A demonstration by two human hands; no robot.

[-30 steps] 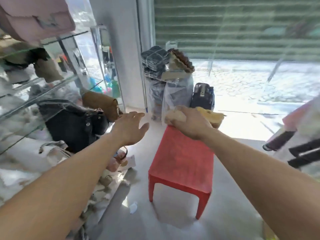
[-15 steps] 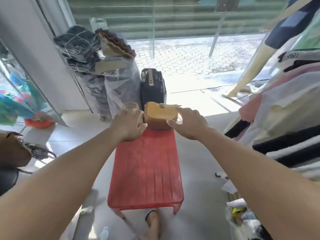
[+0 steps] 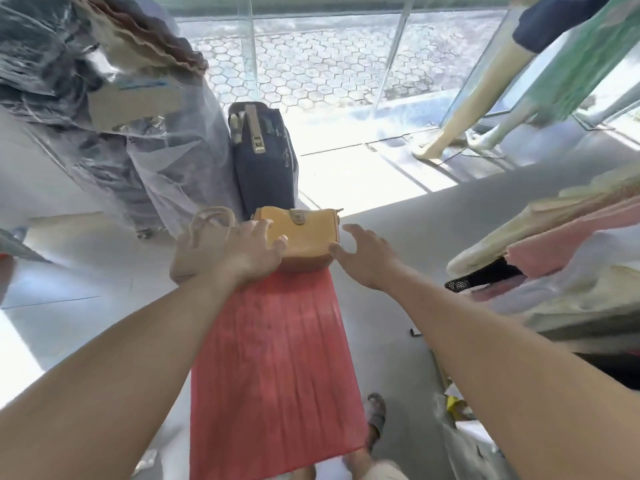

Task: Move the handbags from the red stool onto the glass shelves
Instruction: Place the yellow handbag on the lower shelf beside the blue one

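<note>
A mustard-yellow handbag (image 3: 304,237) with a metal clasp stands at the far end of the red stool (image 3: 273,368). A beige bag (image 3: 204,237) with round handles sits just left of it, partly hidden under my left hand (image 3: 239,252). That hand lies over the beige bag with its fingers spread against the yellow handbag's left side. My right hand (image 3: 365,258) is open at the handbag's right end, its thumb touching the lower corner. The glass shelves are out of view.
A dark navy bag (image 3: 265,161) stands on the floor behind the stool. Plastic-wrapped bundles (image 3: 138,133) rise at the left. Mannequin legs (image 3: 464,112) and hanging clothes (image 3: 561,258) fill the right. My sandalled foot (image 3: 375,414) is beside the stool's near end.
My view swung from the shelves on the left to the stool. My left hand came over from the shelves; both hands now flank the yellow handbag, and the right hand has opened.
</note>
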